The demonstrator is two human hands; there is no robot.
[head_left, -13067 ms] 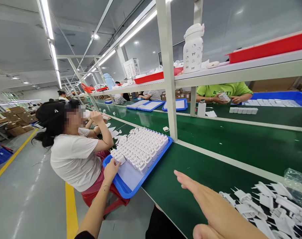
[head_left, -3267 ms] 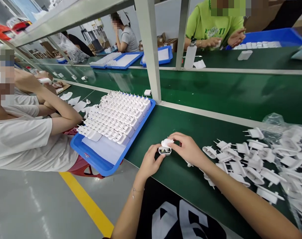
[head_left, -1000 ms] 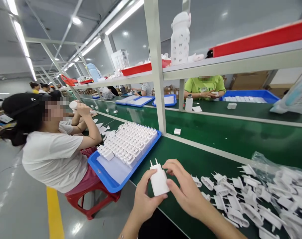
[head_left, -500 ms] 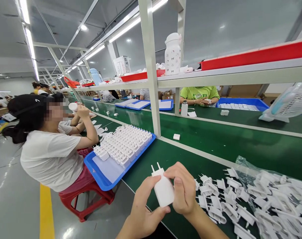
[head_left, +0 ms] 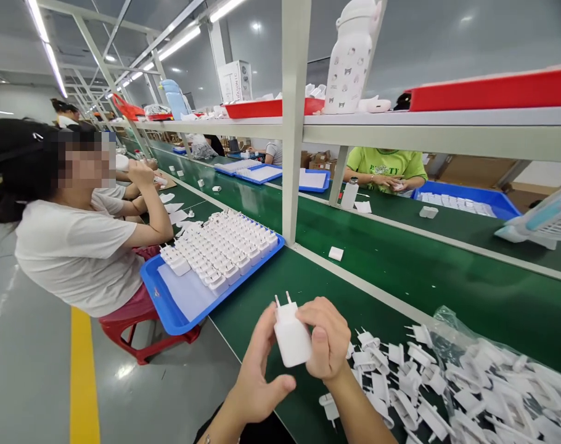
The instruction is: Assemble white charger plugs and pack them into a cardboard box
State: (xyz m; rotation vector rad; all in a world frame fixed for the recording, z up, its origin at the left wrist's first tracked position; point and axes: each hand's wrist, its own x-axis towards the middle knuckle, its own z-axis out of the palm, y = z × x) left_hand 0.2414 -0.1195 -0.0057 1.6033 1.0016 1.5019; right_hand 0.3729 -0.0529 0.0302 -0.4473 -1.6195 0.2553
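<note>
Left hand (head_left: pixel 255 377) had loosened, thumb dropped clear of the white plastic two-pin charger (head_left: pixel 290 338); right hand (head_left: pixel 325 336) pinched its right side, apparently carrying the hold.

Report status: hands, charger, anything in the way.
Right hand gripping white charger, prongs up. Left hand open beside it, thumb off, finger contact unclear. No obstruction visible at charger; loose plug parts lie near right hand.

White charger (head_left: pixel 293 339), blue tray (head_left: pixel 169 317), green worktop (head_left: pixel 280 277), white bottle (head_left: pixel 349 61) with small dark motifs
</note>
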